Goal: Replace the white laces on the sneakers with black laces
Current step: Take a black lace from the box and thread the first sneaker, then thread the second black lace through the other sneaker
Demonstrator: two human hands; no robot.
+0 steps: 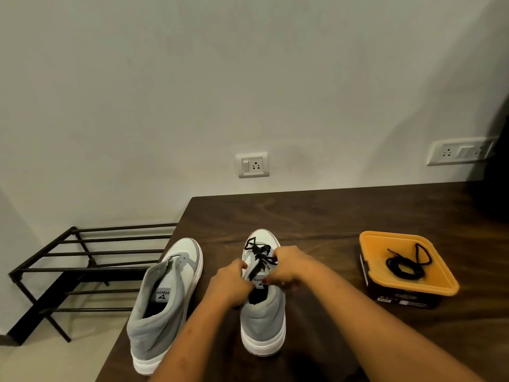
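In the head view, a middle sneaker (263,312) is seen on the table (344,216), heel nearest, partly threaded with a black lace (259,253). Its throat is gripped by the left hand (232,282) and right hand (289,267), fingers curled; the lace ends are hidden beneath them, so a pinch cannot be told. A second sneaker (165,299), unlaced, is cut by the left forearm. A spare black lace (407,264) is coiled on an orange lid (440,285).

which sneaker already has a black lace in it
The sneaker nearer the orange box: a black lace crosses its eyelets. The other sneaker, at the table's left edge, has bare eyelets.
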